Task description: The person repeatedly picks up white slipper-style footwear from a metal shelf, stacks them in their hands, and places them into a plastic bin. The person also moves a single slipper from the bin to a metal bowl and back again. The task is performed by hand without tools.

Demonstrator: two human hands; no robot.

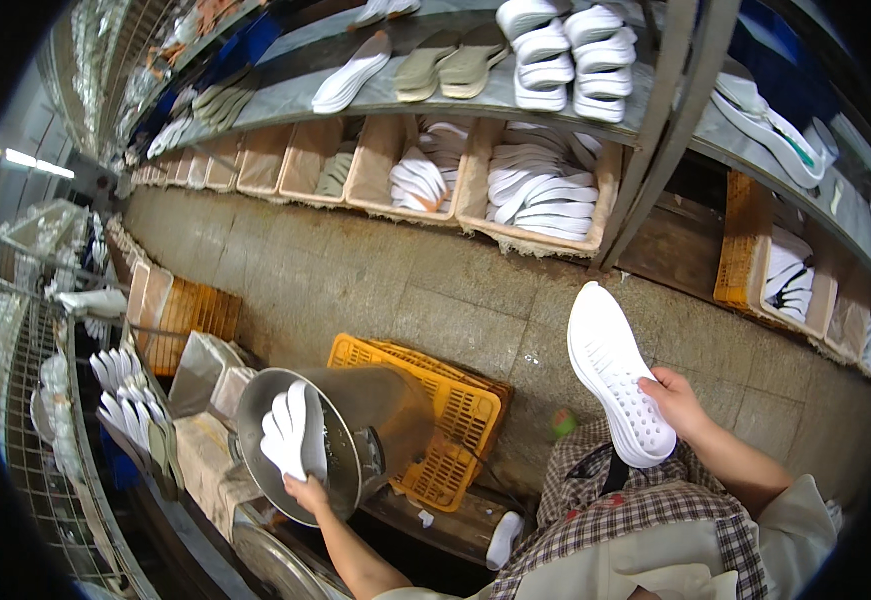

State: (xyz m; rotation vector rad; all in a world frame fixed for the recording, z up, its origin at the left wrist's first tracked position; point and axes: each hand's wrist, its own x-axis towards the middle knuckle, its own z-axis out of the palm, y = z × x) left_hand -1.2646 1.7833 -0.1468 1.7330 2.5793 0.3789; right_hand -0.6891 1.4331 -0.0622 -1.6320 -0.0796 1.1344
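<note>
In my right hand (678,402) is a single white shoe sole (616,375), gripped at its right edge, its face with rows of small round holes turned up. It hangs in front of my checked apron (596,500). My left hand (308,492) is closed around the narrow end of a fanned bunch of white shoe soles (296,432). That bunch is over the mouth of a round metal drum (348,420), which lies tilted with its opening toward the left; whether the soles touch its inside I cannot tell.
Under the drum stands a yellow plastic crate (466,440). Lined bins (471,205) of soles run below a metal shelf (286,105) bearing more soles. At left, a wire rack (86,470) stands beside stacked soles (131,400). One white sole (504,540) lies near my apron.
</note>
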